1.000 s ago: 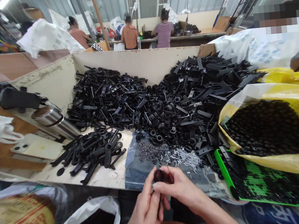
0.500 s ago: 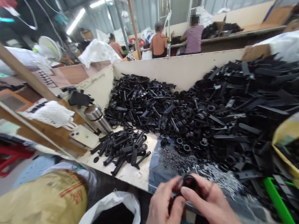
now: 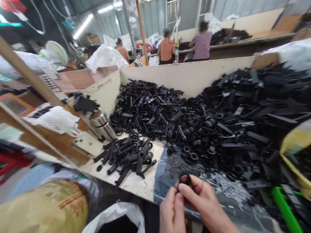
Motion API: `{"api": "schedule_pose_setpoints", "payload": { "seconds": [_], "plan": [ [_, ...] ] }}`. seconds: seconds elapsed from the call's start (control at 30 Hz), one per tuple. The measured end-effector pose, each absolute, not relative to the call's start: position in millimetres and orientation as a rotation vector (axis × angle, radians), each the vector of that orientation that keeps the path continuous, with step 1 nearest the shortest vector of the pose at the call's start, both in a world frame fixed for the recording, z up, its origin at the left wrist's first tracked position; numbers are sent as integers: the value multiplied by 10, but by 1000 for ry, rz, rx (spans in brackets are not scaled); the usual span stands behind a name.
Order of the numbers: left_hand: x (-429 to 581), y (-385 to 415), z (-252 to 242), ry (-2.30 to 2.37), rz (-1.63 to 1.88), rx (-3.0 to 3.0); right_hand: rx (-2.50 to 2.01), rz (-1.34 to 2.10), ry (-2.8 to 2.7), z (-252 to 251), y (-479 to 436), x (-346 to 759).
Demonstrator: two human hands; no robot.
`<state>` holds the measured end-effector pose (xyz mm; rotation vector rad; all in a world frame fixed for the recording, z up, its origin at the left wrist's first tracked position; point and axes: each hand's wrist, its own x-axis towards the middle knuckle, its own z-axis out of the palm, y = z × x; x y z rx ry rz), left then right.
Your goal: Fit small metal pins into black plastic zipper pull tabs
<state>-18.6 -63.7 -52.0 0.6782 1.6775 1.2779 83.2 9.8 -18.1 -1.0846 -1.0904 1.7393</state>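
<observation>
Both of my hands meet at the bottom centre over the bench's front edge. My left hand [image 3: 172, 216] and my right hand [image 3: 203, 203] pinch a small black plastic ring part [image 3: 185, 179] between thumbs and fingertips. Just beyond them lies a scatter of small silver metal pins [image 3: 224, 186] on a grey cloth [image 3: 163, 174]. A small bunch of assembled black plastic arms [image 3: 129, 157] lies to the left. A big heap of loose black plastic parts [image 3: 212, 115] fills the bench behind.
A steel flask [image 3: 102, 125] and a phone [image 3: 88, 143] lie at the left wall. A tan sack [image 3: 36, 221] and an open white bag [image 3: 113, 229] stand at the lower left. A yellow bag [image 3: 306, 154] and green tray [image 3: 285, 206] are at the right. Three people sit far behind.
My view swung left, then steadied. My hands moved slightly left and lifted the ring part a little, still pinching it.
</observation>
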Motion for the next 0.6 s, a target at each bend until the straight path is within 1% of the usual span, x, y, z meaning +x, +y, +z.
{"api": "schedule_pose_setpoints", "payload": {
  "seconds": [0.07, 0.2, 0.37, 0.47, 0.6],
  "plan": [
    [-224, -635, -550, 1672, 1307, 661, -1024, 1788, -1116, -177, 101, 828],
    [-323, -701, -560, 1661, 1267, 722, -978, 1740, -1266, -150, 77, 945],
    [-424, -716, -269, 1457, 1033, 954, -1092, 1565, -1523, -102, 1, 1152],
    [-415, -638, -99, 1343, 1048, 1054, -1101, 1508, -1641, -70, -56, 1189],
    [-361, -574, -20, 1227, 988, 1099, -1040, 1376, -1745, -42, -131, 1184]
  ]
}}
